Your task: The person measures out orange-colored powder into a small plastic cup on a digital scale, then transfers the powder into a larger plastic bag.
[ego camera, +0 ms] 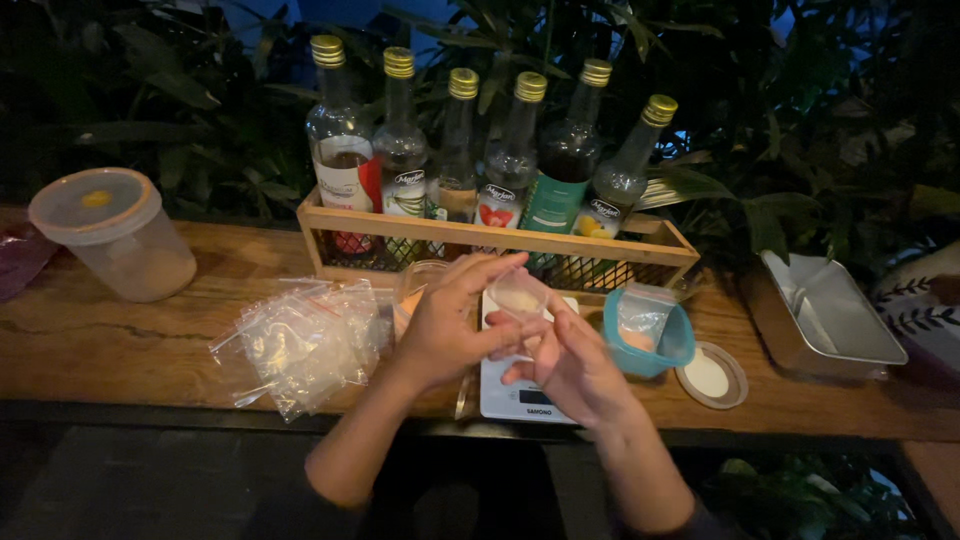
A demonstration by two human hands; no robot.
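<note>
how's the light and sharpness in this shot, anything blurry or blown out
Head view: dim, warm light; the leafy background falls almost black. Small highlights glint on the gold-capped glass bottles. Both hands, left hand and right hand, look slightly soft around the small clear plastic bag; nothing is blown out.

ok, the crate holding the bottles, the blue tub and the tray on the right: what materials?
Crate: looks like pale bare wood slats, grain visible, with a dark wire-mesh front. Blue tub: probably plastic, smooth and slightly glossy. Tray: seems metal, likely steel, dull grey sheen with folded edges.
</note>
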